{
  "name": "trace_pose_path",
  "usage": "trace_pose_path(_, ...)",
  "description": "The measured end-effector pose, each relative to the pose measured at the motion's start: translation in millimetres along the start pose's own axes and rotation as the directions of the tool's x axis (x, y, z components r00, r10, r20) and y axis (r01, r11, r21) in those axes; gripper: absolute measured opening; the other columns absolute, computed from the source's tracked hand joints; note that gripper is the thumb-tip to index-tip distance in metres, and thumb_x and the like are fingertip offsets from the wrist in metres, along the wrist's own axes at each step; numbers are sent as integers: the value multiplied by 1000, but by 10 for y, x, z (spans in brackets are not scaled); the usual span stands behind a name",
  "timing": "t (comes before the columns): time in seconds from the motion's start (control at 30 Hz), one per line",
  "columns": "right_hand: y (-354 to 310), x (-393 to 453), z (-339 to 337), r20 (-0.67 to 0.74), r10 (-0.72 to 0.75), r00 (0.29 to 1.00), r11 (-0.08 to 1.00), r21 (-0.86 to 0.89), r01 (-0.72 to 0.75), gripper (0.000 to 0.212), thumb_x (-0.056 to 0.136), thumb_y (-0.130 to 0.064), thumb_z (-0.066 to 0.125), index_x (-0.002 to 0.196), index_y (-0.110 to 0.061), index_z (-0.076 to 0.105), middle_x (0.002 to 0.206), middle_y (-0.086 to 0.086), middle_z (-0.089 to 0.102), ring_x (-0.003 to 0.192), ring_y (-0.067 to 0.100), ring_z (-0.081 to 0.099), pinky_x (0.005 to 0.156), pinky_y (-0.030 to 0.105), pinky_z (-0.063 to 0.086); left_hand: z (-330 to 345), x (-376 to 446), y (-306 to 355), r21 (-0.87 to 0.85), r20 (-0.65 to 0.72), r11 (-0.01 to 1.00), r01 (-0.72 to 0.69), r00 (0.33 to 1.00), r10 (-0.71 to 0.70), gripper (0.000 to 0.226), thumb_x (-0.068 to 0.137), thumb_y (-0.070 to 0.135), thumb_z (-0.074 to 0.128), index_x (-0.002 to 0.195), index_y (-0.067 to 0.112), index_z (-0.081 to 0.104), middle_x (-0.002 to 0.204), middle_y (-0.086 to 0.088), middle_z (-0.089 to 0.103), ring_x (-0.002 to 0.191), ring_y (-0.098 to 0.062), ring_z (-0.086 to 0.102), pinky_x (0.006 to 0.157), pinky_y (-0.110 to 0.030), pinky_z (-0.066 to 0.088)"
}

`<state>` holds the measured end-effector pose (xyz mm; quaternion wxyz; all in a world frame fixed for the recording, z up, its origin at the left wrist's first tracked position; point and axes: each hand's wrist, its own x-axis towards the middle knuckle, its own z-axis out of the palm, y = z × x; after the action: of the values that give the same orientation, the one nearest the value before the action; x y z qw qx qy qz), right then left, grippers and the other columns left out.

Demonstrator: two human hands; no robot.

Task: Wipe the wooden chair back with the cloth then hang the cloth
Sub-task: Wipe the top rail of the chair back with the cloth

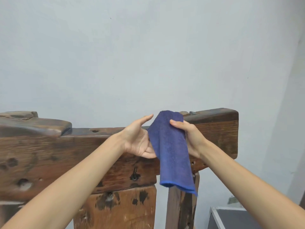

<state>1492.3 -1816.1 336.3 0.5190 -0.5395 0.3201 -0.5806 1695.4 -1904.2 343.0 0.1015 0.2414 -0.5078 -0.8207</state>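
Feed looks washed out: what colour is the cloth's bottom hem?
Bright blue, on the darker navy terry cloth; head view.

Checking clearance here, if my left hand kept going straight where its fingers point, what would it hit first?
Probably the folded blue terry cloth: the left hand points up and right, beside its upper fold. Depth is unclear; it might pass in front toward the grey wall.

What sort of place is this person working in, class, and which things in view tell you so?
Probably a plain indoor room, perhaps a workshop or store. A bare painted wall stands behind a rough, weathered wooden chair back, and a grey metal-edged box sits low at right.
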Motion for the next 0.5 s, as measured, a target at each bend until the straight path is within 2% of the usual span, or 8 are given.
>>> trace_pose_path(0.07, -40, -3, -83, -32, -5, 999, 1000, -6, 4, 27, 93, -18, 65, 118, -8, 70, 111, 12, 72, 101, 25, 70, 83, 33, 58, -3, -7, 0, 74, -1, 997, 26, 1000, -26, 65, 83, 61, 69, 119, 8, 64, 112, -12, 71, 94, -29, 74, 84, -38, 60)
trace_pose_path(0.1, -55, -11, -132, -35, 14, 999, 1000, -18, -15, 28, 94, -17, 63, 120, -7, 69, 113, 12, 71, 104, 26, 70, 85, 33, 58, -3, -3, 13, 130, -39, 992, -2, 999, 7, 56, 83, 55, 72, 116, 10, 65, 108, -10, 73, 92, -26, 74, 83, -36, 60)
trace_pose_path(0.2, -75, -52, -282, -50, 100, 994, 989, -103, -105, 34, 98, -19, 60, 127, -2, 66, 124, 13, 70, 116, 27, 68, 91, 33, 57, -7, 46, 37, 285, -143, 945, -160, 968, 207, 32, 81, 38, 77, 107, 21, 69, 107, -3, 76, 93, -19, 73, 87, -34, 56)
trace_pose_path(0.27, -113, -85, -389, -133, 152, 979, 964, -201, -177, 35, 96, -17, 65, 125, 1, 67, 125, 16, 71, 113, 27, 69, 92, 35, 57, -18, 91, 42, 371, -196, 885, -282, 908, 372, 27, 84, 30, 79, 109, 21, 73, 113, -3, 77, 99, -18, 72, 90, -33, 55)
trace_pose_path(0.37, -276, -151, -558, -290, 242, 926, 914, -254, -318, 29, 89, -12, 73, 115, 1, 73, 112, 13, 77, 92, 19, 76, 76, 28, 60, -48, 158, 18, 521, -218, 762, -385, 803, 554, 22, 86, 23, 80, 105, 12, 81, 112, -5, 79, 101, -17, 75, 88, -32, 57)
trace_pose_path(0.43, -391, -177, -654, -389, 264, 883, 882, -274, -384, 38, 83, -11, 79, 117, 4, 71, 104, 11, 78, 83, 17, 77, 67, 25, 61, -34, 234, -7, 571, -199, 711, -411, 771, 605, 22, 84, 21, 83, 103, 9, 83, 108, -8, 80, 102, -19, 76, 88, -33, 59)
trace_pose_path(0.5, -492, -166, -699, -513, 199, 835, 829, -366, -422, 54, 73, -15, 89, 119, 6, 68, 103, 12, 78, 84, 20, 76, 61, 25, 61, 26, 345, -10, 622, -178, 654, -430, 736, 654, 20, 83, 19, 84, 100, 8, 84, 102, -9, 81, 99, -20, 77, 86, -35, 60)
